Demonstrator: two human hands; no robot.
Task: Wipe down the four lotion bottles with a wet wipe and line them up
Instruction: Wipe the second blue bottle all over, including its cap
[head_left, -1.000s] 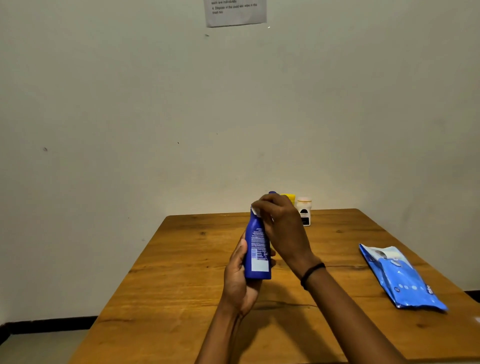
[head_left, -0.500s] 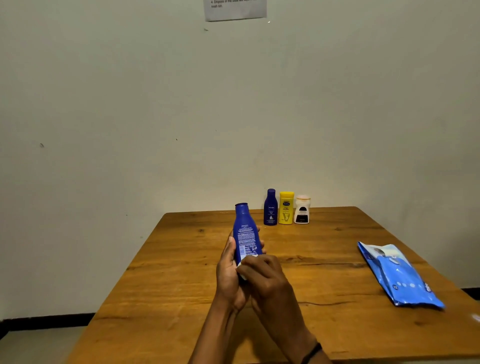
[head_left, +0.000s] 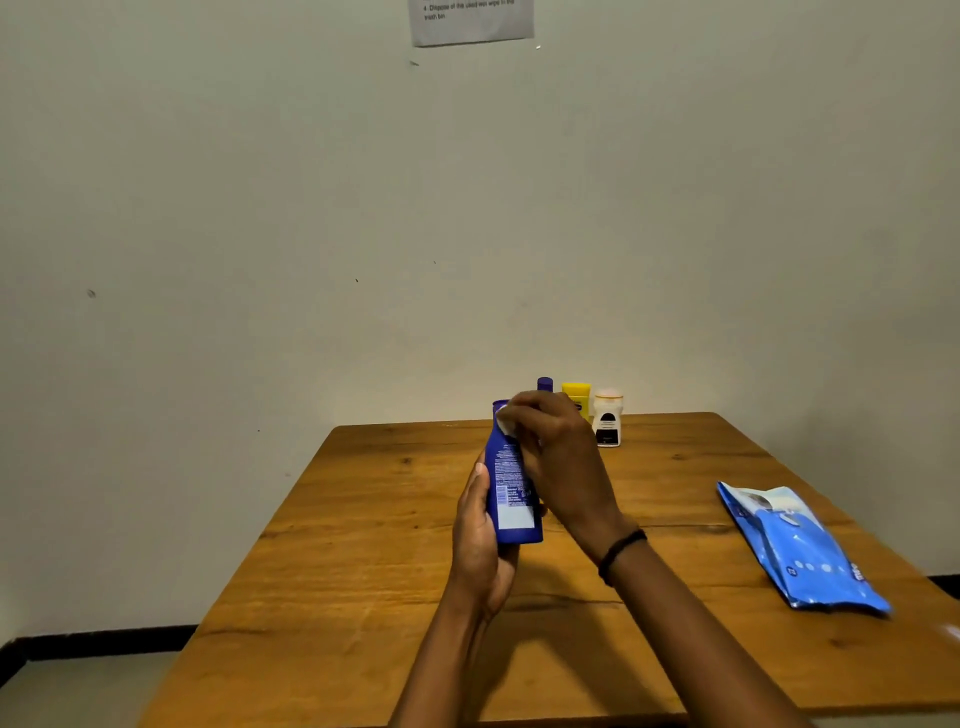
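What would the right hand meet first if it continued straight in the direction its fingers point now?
The right hand already has its fingers on the neck of the blue bottle, with a wet wipe between, so the bottle comes first. Beyond it, to the left, the way looks free, though depth is unclear.

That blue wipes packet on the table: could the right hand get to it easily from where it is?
Probably yes. The packet lies alone on that side, nothing between; but the right hand is busy wiping the blue bottle.
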